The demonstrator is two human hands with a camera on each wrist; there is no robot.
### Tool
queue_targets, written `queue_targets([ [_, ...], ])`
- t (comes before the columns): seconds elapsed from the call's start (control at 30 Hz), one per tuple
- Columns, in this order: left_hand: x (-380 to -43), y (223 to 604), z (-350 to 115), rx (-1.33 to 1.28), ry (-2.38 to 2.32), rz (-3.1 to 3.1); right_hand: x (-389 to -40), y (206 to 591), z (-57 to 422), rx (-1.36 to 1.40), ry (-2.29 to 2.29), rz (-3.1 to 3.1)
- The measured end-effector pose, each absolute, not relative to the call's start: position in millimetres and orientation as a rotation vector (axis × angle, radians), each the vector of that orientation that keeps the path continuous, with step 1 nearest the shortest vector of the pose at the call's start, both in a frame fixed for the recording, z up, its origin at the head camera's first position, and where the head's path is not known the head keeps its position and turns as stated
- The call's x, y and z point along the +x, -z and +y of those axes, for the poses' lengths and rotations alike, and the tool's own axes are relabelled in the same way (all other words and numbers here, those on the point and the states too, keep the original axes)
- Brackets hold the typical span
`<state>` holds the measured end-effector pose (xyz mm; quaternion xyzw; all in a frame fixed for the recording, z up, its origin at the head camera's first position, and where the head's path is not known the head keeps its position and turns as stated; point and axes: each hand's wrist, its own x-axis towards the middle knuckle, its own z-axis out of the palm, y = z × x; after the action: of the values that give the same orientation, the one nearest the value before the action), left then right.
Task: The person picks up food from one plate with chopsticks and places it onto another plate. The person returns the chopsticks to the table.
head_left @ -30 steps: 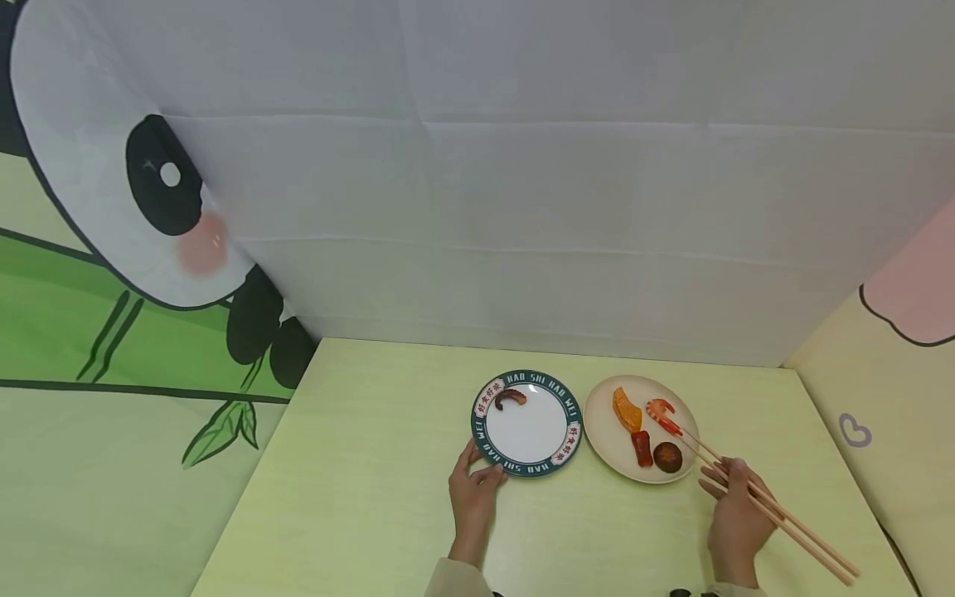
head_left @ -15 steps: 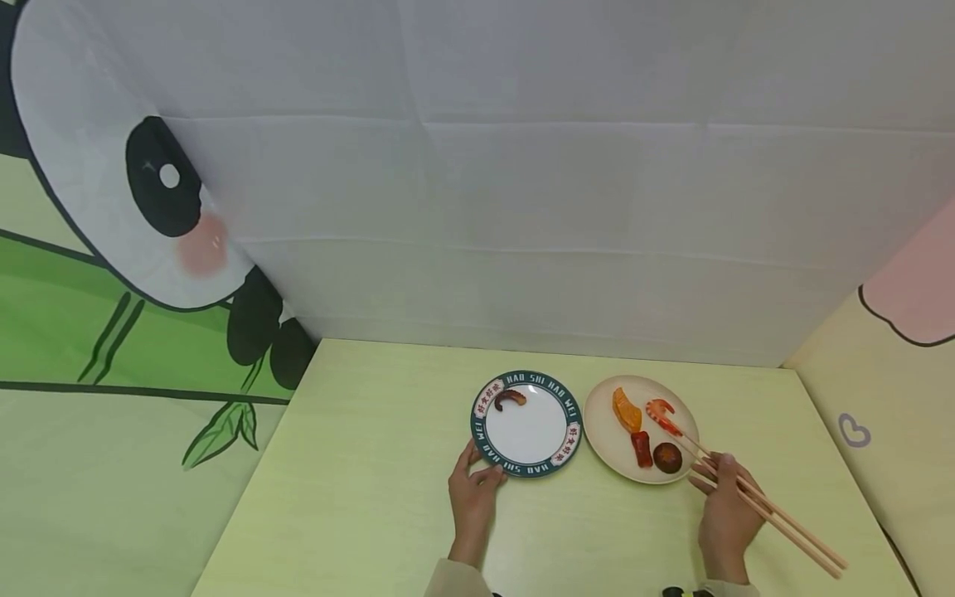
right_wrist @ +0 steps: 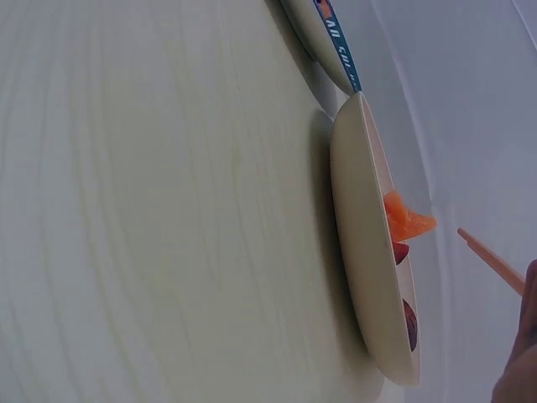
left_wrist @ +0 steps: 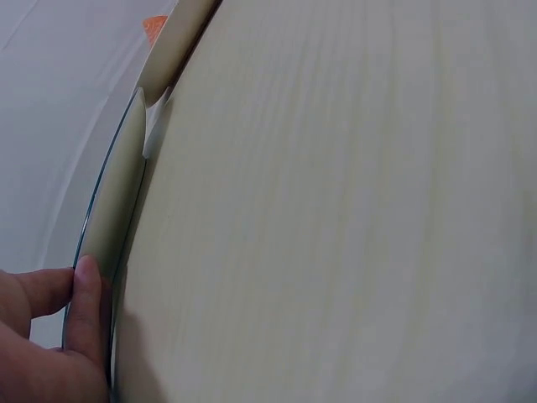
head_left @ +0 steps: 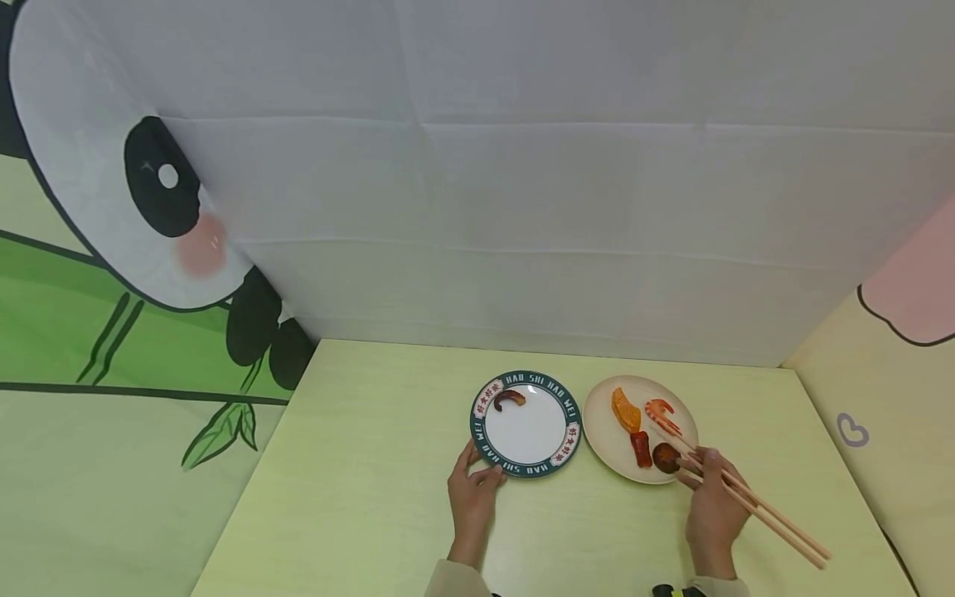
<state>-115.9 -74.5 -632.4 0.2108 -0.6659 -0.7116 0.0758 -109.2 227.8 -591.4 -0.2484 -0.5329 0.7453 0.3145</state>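
Note:
In the head view, my left hand (head_left: pixel 473 502) pinches the lower left rim of a white plate (head_left: pixel 528 431) with a dark green lettered border. A curled brown piece of food (head_left: pixel 510 399) lies on it. My right hand (head_left: pixel 715 518) holds a pair of wooden chopsticks (head_left: pixel 791 526), slanting toward the beige plate (head_left: pixel 606 431). Their tips are at the tail of an orange shrimp (head_left: pixel 660 412); whether they grip it cannot be made out. Beside the shrimp lie an orange wedge (head_left: pixel 625 410), a red piece (head_left: pixel 640 449) and a round brown piece (head_left: pixel 665 458).
The two plates stand side by side on a pale yellow table (head_left: pixel 358 464). A whitish cloth wall (head_left: pixel 522 249) rises behind the table's far edge. In the right wrist view, one chopstick (right_wrist: pixel 493 262) shows above the beige plate's rim (right_wrist: pixel 369 252).
My right hand and the chopsticks have shifted left and slightly up, closer to the beige plate. The shrimp has hardly moved. My left hand stays on the white plate's rim.

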Motion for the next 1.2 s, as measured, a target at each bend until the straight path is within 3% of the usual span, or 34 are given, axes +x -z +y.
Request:
queue_targets([
  [1.2, -117.6, 632.5, -75.0, 0.646, 2.123, -2.016, -114.3, 583.0, 189.2, -0.525, -2.053, -1.489],
])
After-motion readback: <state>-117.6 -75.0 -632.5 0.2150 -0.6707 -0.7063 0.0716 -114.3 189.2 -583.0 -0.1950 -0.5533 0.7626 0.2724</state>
